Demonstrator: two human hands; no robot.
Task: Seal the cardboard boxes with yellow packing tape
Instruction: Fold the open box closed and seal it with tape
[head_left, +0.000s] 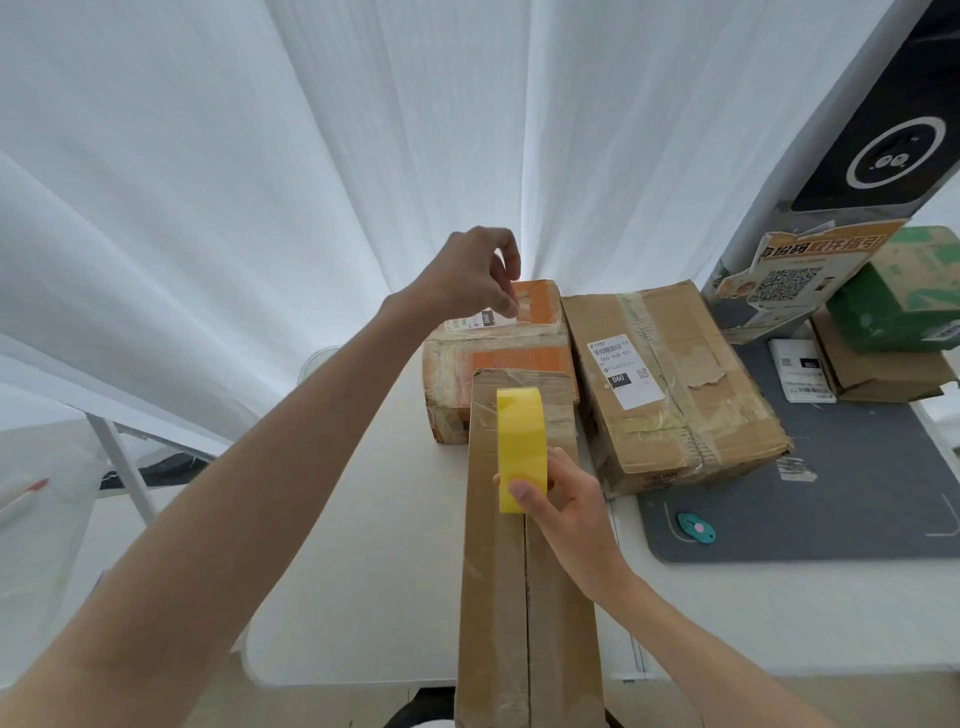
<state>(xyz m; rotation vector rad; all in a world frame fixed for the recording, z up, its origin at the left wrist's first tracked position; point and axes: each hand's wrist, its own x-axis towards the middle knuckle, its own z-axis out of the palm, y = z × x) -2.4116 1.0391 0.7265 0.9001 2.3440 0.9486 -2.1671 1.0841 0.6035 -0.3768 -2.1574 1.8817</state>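
Ideally, right hand (563, 501) grasping tape roll (521, 449) runs it down long box (524, 545) seam; left hand (475, 275) pinches, what unclear.

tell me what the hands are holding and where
The right hand grips the yellow tape roll at its near lower edge, thumb on the outer face. The left hand holds nothing visible, fingers curled above the orange box.

A white table (363, 571) carries a long box (524, 597) at six o'clock, an orange box (519, 358) at twelve, a brown box (675, 395) at two, and a grey mat (831, 493) at three.
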